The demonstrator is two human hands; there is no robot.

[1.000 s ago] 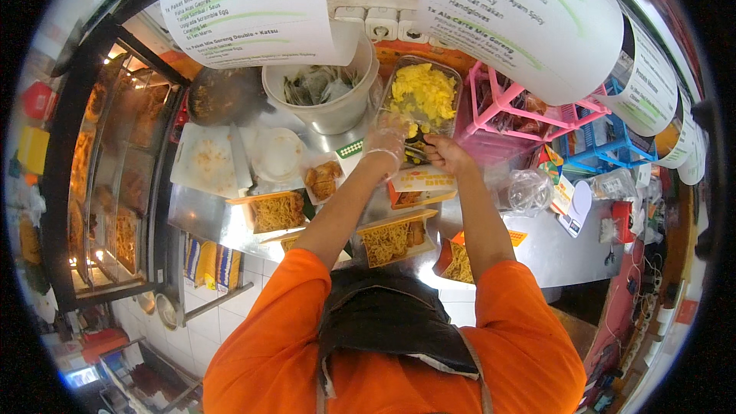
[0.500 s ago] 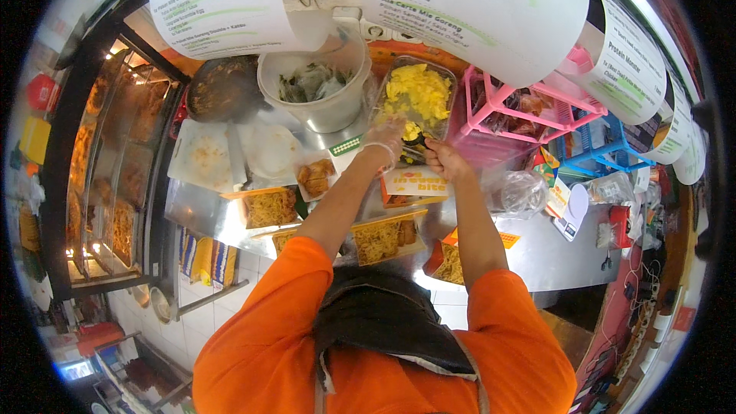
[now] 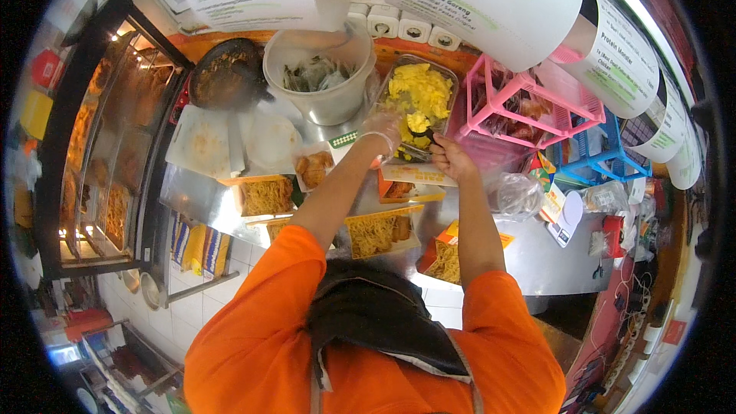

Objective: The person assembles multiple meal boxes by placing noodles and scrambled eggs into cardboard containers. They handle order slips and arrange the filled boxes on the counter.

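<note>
Head view: the right hand (image 3: 454, 159) pinches a spoon (image 3: 423, 136) between its fingers at the tray (image 3: 458, 81) of egg (image 3: 418, 90). How the left hand's (image 3: 383, 127) fingers stand, I cannot tell.

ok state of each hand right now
Left hand: gloved, by the tray; open or closed cannot be told.
Right hand: closed, holding a black spoon.

Both arms (image 3: 337, 195) reach forward, converging; the left hand (image 3: 385, 127) points ahead, the right hand (image 3: 451, 158) is curled in a grip.
</note>
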